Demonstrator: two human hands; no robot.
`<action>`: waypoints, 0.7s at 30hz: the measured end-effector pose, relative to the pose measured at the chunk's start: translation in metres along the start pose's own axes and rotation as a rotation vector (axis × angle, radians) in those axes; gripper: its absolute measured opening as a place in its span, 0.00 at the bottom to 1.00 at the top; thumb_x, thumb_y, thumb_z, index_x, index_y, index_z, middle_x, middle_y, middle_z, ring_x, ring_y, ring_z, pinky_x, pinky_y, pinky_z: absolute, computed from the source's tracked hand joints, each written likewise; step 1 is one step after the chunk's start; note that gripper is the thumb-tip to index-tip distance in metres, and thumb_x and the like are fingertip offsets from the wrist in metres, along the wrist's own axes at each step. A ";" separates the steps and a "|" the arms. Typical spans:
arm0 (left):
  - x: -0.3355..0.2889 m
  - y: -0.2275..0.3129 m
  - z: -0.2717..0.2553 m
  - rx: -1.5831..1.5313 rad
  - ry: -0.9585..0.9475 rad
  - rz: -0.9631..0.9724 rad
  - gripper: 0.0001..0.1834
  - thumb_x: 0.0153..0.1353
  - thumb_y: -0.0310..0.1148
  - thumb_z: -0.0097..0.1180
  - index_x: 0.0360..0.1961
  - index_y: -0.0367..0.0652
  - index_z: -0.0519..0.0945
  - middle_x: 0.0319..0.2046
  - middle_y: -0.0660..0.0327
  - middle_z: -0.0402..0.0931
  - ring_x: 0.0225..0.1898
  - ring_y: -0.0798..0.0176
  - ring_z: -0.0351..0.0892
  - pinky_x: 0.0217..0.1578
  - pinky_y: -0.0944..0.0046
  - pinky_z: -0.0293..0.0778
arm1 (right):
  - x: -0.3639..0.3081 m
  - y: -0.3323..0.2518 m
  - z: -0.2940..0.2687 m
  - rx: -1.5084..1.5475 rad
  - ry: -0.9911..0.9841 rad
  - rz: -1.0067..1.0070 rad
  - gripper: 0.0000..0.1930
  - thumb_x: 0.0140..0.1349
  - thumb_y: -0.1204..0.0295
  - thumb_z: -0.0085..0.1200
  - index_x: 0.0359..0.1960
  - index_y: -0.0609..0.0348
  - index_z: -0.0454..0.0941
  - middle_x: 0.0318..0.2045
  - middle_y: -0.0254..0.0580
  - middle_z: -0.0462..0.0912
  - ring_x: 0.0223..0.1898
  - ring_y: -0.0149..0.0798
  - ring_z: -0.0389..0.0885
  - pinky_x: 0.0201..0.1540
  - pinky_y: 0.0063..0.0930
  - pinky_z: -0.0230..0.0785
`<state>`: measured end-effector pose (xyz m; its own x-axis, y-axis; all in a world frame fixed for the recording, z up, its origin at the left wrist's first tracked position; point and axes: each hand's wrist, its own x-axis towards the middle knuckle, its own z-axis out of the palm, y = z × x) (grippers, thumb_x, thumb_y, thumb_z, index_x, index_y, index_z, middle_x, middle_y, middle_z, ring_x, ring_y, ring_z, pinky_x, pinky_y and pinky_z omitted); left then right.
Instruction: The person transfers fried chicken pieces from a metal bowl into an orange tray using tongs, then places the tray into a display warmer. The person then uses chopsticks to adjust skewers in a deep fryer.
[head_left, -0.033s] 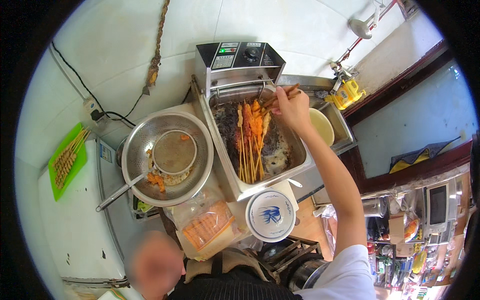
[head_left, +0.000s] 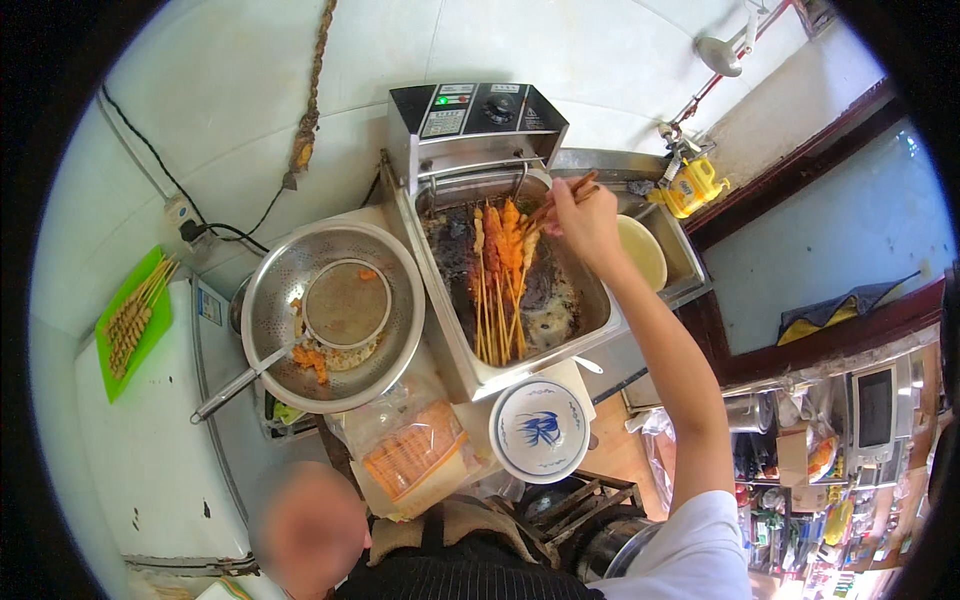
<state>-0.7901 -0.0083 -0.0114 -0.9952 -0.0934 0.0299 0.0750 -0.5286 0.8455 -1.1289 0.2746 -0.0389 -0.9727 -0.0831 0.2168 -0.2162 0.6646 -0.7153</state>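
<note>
My right hand [head_left: 585, 225] is stretched over an electric deep fryer [head_left: 603, 322] and grips a pair of wooden chopsticks [head_left: 563, 196]. The chopstick tips touch the orange, battered ends of several skewers [head_left: 500, 270] lying in the dark oil, sticks pointing toward me. The fryer's black control box [head_left: 475, 110] stands at its far end. My left hand is out of sight.
Left of the fryer, a steel colander bowl [head_left: 402, 262] holds a mesh skimmer [head_left: 345, 300] and fried bits. A blue-and-white bowl [head_left: 540, 430] and a plastic bag of orange food [head_left: 410, 450] lie nearer me. A green tray of skewers [head_left: 135, 320] is far left, a pale bowl [head_left: 645, 250] right.
</note>
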 end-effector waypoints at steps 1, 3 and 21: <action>0.001 -0.001 0.001 0.006 -0.017 0.001 0.18 0.46 0.34 0.64 0.33 0.38 0.70 0.32 0.54 0.65 0.20 0.65 0.70 0.16 0.73 0.67 | -0.006 0.004 -0.003 -0.117 0.026 0.004 0.14 0.64 0.69 0.48 0.29 0.71 0.76 0.20 0.45 0.80 0.19 0.32 0.81 0.20 0.23 0.73; 0.004 -0.003 0.003 0.023 -0.052 0.006 0.18 0.46 0.34 0.64 0.33 0.37 0.70 0.32 0.54 0.65 0.20 0.65 0.70 0.17 0.72 0.67 | -0.017 0.010 0.002 -0.054 0.040 0.008 0.14 0.64 0.69 0.47 0.28 0.71 0.76 0.19 0.44 0.79 0.18 0.32 0.80 0.19 0.23 0.73; 0.000 0.001 0.009 0.020 -0.038 -0.035 0.18 0.44 0.35 0.63 0.32 0.38 0.69 0.31 0.55 0.64 0.20 0.66 0.69 0.16 0.73 0.67 | -0.025 0.005 -0.018 0.132 -0.052 0.183 0.13 0.65 0.68 0.47 0.33 0.69 0.76 0.23 0.44 0.80 0.21 0.33 0.80 0.22 0.23 0.75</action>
<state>-0.7905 -0.0017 -0.0056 -0.9989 -0.0425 0.0198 0.0388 -0.5142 0.8568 -1.1044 0.2931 -0.0361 -0.9990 -0.0112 0.0435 -0.0421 0.5694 -0.8210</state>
